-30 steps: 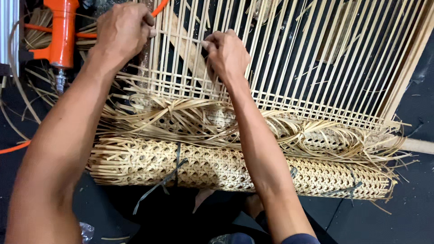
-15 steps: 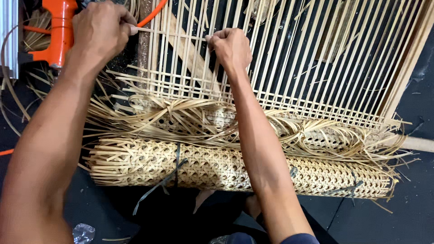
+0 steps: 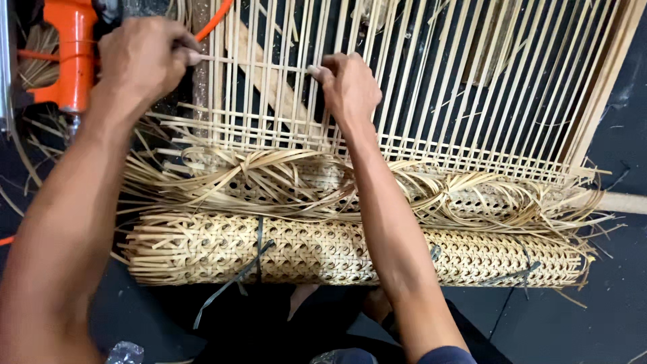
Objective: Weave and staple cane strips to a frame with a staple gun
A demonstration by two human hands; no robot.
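My left hand [image 3: 145, 64] and right hand [image 3: 349, 84] pinch one thin pale horizontal cane strip [image 3: 259, 65], holding it taut across the upright cane strands [image 3: 431, 87], the woven roll [image 3: 337, 249] lying below.

I see both bare forearms reaching away from me, elbows low near the frame's bottom. My left hand [image 3: 145, 61] sits far out on the left, fingers curled tight into a pinch, knuckles up. My right hand [image 3: 349, 84] is near centre, wrist bent slightly, thumb and forefinger pressed together.
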